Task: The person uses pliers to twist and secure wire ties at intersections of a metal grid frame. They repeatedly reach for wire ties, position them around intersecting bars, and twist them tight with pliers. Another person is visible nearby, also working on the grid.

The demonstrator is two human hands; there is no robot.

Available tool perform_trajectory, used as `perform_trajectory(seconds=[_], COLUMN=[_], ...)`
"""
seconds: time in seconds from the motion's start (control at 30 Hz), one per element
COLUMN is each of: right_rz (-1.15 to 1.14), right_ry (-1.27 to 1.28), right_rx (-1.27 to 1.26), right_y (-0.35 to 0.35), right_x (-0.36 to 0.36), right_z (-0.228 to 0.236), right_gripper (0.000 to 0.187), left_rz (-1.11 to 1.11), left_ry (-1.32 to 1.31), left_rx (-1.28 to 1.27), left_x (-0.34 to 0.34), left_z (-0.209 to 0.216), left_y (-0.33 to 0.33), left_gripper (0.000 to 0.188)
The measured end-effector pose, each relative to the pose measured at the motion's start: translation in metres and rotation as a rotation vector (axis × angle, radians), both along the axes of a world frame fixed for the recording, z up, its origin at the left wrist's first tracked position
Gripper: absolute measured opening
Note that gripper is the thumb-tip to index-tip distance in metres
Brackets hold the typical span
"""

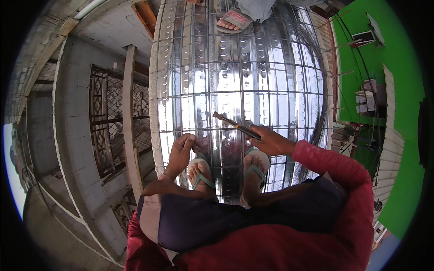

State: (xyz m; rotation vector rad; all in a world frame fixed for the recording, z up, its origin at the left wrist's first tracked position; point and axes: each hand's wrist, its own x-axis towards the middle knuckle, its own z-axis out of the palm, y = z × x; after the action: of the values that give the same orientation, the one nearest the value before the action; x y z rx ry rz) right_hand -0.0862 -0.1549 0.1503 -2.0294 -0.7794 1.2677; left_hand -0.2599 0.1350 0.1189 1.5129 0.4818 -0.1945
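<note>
Dark metal shows along the slim hand tool (237, 127), which slants up and to the left from the right hand (274, 142), above the wire mesh (242, 91). The right fingers are wrapped around the rear of its handle, which probably gives leverage and leaves the narrow head free, out ahead of the knuckles. The left hand (180, 151) hangs beyond the left knee, its fingers curled and the thumb close to them; whether they pinch anything thin, I cannot tell. Beneath lies shiny, ribbed metal decking (229, 79), with the mesh crossing it in a grid. The green-strapped sandals (259, 173) stand apart on it, one near each hand, likely for balance in a low squat. Farther out, another person's grey sandal (237, 19) rests on the same decking; a green wall (402, 58) rises at the right.
</note>
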Motion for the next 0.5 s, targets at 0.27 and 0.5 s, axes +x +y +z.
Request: perform_trajectory(seconds=[0.27,0.5], right_rz=[0.198,0.217], right_ry=[-0.718,-0.523], right_rx=[0.039,0.033], right_y=[-0.043,-0.035], right_x=[-0.012,-0.018], right_z=[-0.057,-0.046], right_gripper=[0.038,0.039], left_rz=[-0.098,-0.585], left_ry=[0.005,-0.007], left_rx=[0.035,0.309], left_x=[0.005,0.08], left_z=[0.001,0.033], left_y=[0.003,0.005], left_gripper=[0.046,0.047])
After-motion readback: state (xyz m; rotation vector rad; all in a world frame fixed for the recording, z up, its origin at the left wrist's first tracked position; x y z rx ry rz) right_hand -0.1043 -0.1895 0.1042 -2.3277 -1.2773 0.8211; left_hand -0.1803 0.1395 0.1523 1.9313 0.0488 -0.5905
